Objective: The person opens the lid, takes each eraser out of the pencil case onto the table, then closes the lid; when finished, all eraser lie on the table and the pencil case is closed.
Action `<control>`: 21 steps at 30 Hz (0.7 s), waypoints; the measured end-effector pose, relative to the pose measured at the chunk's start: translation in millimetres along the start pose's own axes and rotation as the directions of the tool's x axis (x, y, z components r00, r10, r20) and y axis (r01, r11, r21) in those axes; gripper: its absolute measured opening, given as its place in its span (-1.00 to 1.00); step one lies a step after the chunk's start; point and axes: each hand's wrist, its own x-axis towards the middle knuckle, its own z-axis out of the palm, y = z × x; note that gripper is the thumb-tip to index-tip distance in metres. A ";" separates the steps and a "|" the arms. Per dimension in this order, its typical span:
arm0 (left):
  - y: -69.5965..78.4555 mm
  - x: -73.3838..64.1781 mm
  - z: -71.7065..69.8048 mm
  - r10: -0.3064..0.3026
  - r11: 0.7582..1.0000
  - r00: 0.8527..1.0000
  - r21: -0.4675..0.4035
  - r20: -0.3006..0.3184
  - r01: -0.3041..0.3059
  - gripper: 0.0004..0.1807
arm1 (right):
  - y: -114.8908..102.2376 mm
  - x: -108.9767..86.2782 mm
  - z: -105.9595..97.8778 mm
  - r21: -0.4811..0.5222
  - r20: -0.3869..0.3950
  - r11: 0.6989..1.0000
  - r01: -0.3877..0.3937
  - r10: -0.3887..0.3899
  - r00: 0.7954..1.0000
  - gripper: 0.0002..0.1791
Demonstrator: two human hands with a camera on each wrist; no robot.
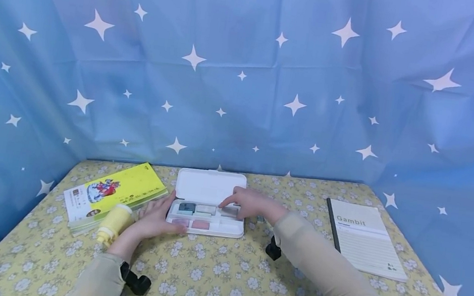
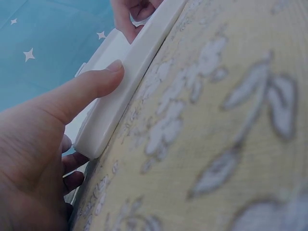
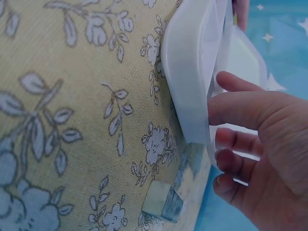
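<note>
A white plastic case [image 1: 206, 231] with its lid [image 1: 211, 187] raised stands at the back middle of the table. Several small blocks lie in its compartments, among them a dark teal block [image 1: 187, 207] and a pink block [image 1: 201, 225]. My left hand [image 1: 155, 220] grips the case's left end, thumb on the front wall and fingers behind the corner. Over the right compartment, my right hand [image 1: 256, 204] has index finger and thumb at opposite ends of a grey block [image 1: 229, 211]. Its other fingers are loosely curled beside the case in the right wrist view.
A small green-and-grey block [image 3: 162, 201] lies on the table right of the case. To the left are a yellow book [image 1: 126, 186] and a pale yellow bottle [image 1: 115, 224] lying against it. A notebook [image 1: 364, 237] lies at the right on the flowered tablecloth [image 1: 210, 284].
</note>
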 end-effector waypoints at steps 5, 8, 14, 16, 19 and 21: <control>1.4 -0.1 -1.8 0.000 1.000 1.000 -0.007 0.001 0.000 0.33 | -2.0 0.8 -0.6 0.006 0.004 1.000 -0.015 0.015 1.000 -0.31; 0.9 1.2 -1.5 -0.002 1.000 1.000 -0.007 0.001 0.002 0.33 | -2.2 1.4 0.2 -0.006 0.002 1.000 -0.021 0.021 1.000 -0.31; -0.2 3.6 1.4 -0.006 1.000 1.000 0.002 0.006 0.006 0.32 | 0.5 1.5 2.0 -0.038 -0.011 0.999 -0.010 0.010 1.000 -0.32; -0.5 4.4 1.4 -0.005 1.000 1.000 0.002 0.005 0.005 0.32 | 0.9 1.5 2.1 -0.054 -0.013 0.999 -0.006 0.006 1.000 -0.33; -2.1 5.0 1.4 -0.012 1.000 1.000 -0.002 0.007 0.012 0.33 | 0.8 2.1 2.4 -0.058 -0.015 0.998 0.005 -0.006 1.000 -0.37; -3.2 4.8 1.5 -0.017 1.000 1.000 -0.003 0.009 0.017 0.32 | 0.3 2.4 2.3 -0.055 -0.015 0.998 0.014 -0.015 1.000 -0.39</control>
